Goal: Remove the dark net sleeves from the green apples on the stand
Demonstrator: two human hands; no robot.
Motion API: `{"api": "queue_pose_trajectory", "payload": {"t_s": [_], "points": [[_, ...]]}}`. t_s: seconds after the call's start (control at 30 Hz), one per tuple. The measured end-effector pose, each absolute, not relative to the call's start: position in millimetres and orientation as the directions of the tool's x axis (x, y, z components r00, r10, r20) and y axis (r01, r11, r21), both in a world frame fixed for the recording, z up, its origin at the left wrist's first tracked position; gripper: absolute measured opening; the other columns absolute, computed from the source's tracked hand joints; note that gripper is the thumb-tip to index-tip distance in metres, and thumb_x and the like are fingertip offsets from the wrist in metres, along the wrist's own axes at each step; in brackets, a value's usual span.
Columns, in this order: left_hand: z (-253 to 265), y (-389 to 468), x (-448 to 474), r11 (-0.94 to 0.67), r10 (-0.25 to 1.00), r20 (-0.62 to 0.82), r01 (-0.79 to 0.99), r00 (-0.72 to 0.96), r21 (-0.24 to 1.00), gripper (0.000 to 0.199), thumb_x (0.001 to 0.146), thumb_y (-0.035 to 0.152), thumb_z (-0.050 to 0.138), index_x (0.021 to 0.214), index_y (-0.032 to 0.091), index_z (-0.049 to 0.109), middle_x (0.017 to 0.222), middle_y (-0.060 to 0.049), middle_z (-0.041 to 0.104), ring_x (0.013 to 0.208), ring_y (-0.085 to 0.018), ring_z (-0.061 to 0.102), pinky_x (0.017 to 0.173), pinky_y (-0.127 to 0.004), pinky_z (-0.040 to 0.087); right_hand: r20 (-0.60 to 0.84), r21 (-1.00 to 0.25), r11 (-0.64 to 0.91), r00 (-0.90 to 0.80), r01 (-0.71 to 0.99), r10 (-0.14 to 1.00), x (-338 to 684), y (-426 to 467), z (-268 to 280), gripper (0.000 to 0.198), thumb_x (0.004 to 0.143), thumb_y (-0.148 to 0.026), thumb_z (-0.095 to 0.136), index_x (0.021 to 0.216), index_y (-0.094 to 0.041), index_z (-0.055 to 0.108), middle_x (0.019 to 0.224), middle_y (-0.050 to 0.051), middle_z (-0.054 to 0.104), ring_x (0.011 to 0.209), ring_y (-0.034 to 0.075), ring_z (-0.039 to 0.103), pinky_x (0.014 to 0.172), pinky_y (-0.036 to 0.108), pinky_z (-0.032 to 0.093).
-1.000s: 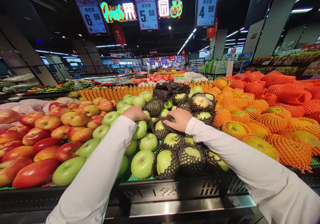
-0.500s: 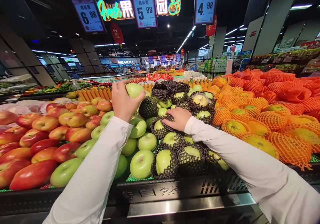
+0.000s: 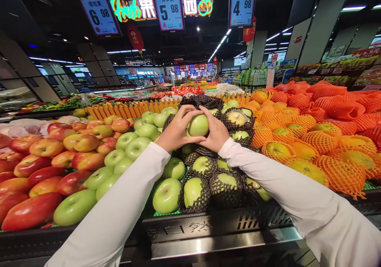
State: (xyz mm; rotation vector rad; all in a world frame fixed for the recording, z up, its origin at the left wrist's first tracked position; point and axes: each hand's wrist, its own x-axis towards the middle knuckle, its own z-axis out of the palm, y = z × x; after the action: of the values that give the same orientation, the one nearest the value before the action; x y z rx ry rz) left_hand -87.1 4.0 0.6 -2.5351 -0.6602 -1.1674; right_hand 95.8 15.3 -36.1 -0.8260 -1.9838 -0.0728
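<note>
Black display stand (image 3: 226, 221): green apples (image 3: 166, 195), red-yellow fruit (image 3: 46, 146), netted oranges (image 3: 276, 150).

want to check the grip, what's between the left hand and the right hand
A green apple lies between the left hand and the right hand, with both hands cupped around it; the head view shows this.
</note>
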Motion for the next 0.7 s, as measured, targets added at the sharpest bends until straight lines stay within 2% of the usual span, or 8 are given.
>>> {"api": "queue_pose_trajectory", "payload": {"t_s": [0.1, 0.2, 0.27, 0.33, 0.4, 0.53, 0.6, 0.7], "points": [[-1.8, 7.4, -86.0, -0.862, 0.379, 0.742, 0.504, 0.554, 0.064, 0.072, 0.078, 0.051, 0.075, 0.137, 0.02, 0.047, 0.133, -0.015, 0.049, 0.127, -0.029, 0.05, 0.11, -0.047, 0.042, 0.787, -0.341, 0.747, -0.261, 0.57, 0.559, 96.3, 15.8, -37.1, 0.086, 0.065, -0.041, 0.08, 0.138, -0.023, 0.04, 0.133, 0.011, 0.062, 0.114, 0.034, 0.065, 0.097, 0.048, 0.051], [-5.3, 21.0, -97.0, -0.779, 0.549, 0.748, 0.553, 0.373, 0.296, 0.059, 0.092, 0.05, 0.054, 0.141, 0.02, 0.043, 0.136, -0.015, 0.051, 0.127, -0.027, 0.051, 0.109, -0.046, 0.042, 0.772, -0.448, 0.695, -0.148, 0.562, 0.618, 94.5, 16.3, -38.1, 0.08, 0.062, -0.047, 0.082, 0.128, -0.023, 0.044, 0.118, 0.009, 0.067, 0.1, 0.033, 0.068, 0.089, 0.048, 0.053], [-9.3, 35.7, -108.4, -0.661, 0.671, 0.704, 0.618, 0.233, 0.425, 0.05, 0.093, 0.048, 0.048, 0.134, 0.018, 0.049, 0.133, -0.014, 0.055, 0.125, -0.026, 0.052, 0.111, -0.048, 0.04, 0.757, -0.527, 0.65, -0.046, 0.548, 0.652, 93.2, 17.4, -38.6, 0.08, 0.06, -0.046, 0.083, 0.124, -0.023, 0.041, 0.112, 0.007, 0.066, 0.093, 0.031, 0.068, 0.086, 0.047, 0.054], [-13.8, 49.9, -117.3, -0.542, 0.782, 0.589, 0.69, 0.205, 0.48, 0.045, 0.086, 0.046, 0.053, 0.12, 0.016, 0.059, 0.127, -0.014, 0.06, 0.123, -0.028, 0.054, 0.112, -0.049, 0.038, 0.748, -0.583, 0.619, 0.052, 0.527, 0.661, 92.4, 19.1, -38.8, 0.08, 0.059, -0.042, 0.083, 0.122, -0.023, 0.038, 0.114, 0.008, 0.063, 0.094, 0.03, 0.067, 0.086, 0.047, 0.054], [-17.9, 58.8, -119.1, -0.509, 0.815, 0.523, 0.739, 0.25, 0.441, 0.041, 0.084, 0.044, 0.053, 0.112, 0.016, 0.063, 0.126, -0.014, 0.061, 0.125, -0.029, 0.053, 0.115, -0.05, 0.035, 0.753, -0.605, 0.61, 0.119, 0.512, 0.647, 92.1, 20.3, -38.9, 0.08, 0.058, -0.037, 0.083, 0.121, -0.022, 0.036, 0.121, 0.011, 0.058, 0.103, 0.03, 0.064, 0.092, 0.047, 0.053], [-21.7, 59.6, -105.5, -0.504, 0.761, 0.563, 0.841, 0.323, 0.198, 0.043, 0.084, 0.045, 0.049, 0.112, 0.018, 0.067, 0.143, -0.014, 0.051, 0.138, -0.034, 0.039, 0.118, -0.055, 0.027, 0.763, -0.599, 0.643, 0.097, 0.477, 0.639, 92.0, 18.7, -38.9, 0.087, 0.06, -0.037, 0.084, 0.13, -0.023, 0.035, 0.132, 0.013, 0.049, 0.121, 0.03, 0.057, 0.102, 0.047, 0.05], [-19.2, 60.8, -98.1, -0.489, 0.746, 0.561, 0.867, 0.358, 0.098, 0.042, 0.083, 0.043, 0.048, 0.11, 0.018, 0.069, 0.15, -0.015, 0.044, 0.142, -0.037, 0.033, 0.118, -0.057, 0.026, 0.753, -0.603, 0.652, 0.059, 0.459, 0.655, 92.0, 16.5, -38.9, 0.093, 0.06, -0.041, 0.086, 0.136, -0.024, 0.034, 0.135, 0.012, 0.046, 0.124, 0.03, 0.056, 0.105, 0.047, 0.049], [-9.1, 73.9, -89.7, -0.454, 0.772, 0.519, 0.89, 0.368, 0.045, 0.047, 0.08, 0.039, 0.044, 0.111, 0.015, 0.069, 0.152, -0.018, 0.042, 0.142, -0.04, 0.034, 0.118, -0.057, 0.027, 0.706, -0.634, 0.622, 0.016, 0.459, 0.708, 91.8, 14.3, -38.2, 0.099, 0.059, -0.04, 0.087, 0.14, -0.027, 0.034, 0.137, 0.01, 0.044, 0.122, 0.029, 0.058, 0.105, 0.048, 0.05]]}}
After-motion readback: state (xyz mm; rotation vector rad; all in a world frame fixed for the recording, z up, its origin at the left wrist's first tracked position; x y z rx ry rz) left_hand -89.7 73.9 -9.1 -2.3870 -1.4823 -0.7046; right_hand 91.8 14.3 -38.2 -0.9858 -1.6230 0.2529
